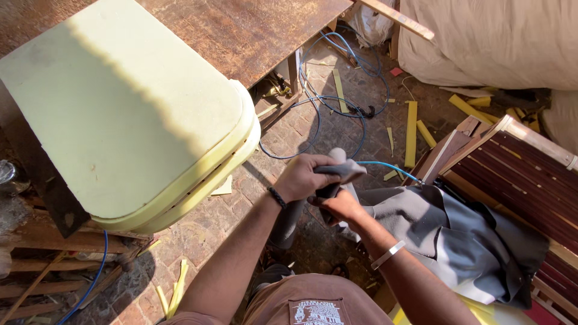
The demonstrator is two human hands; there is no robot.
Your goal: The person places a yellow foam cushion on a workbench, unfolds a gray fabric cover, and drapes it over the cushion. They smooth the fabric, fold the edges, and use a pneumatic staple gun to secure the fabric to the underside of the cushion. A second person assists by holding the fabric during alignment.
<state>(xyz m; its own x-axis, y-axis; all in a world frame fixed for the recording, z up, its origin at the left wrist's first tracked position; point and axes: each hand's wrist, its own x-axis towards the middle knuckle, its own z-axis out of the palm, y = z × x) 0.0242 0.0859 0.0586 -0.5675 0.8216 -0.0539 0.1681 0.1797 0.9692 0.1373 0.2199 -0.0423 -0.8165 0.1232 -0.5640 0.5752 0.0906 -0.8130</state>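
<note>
Both hands meet at frame centre, over the brick floor (301, 135). The left hand (304, 177) has its fingers wrapped around a strip of grey fabric (343, 170), bunched on top of a dark tool (292, 216) that hangs down from the grip. The right hand (343, 206) sits just below, fingers curled on the same fabric. A blue hose (385, 165) runs off right from there. Big yellow foam cushion (120, 114) fills the upper left on a table (253, 30). More grey cloth (457, 241) is piled lower right.
</note>
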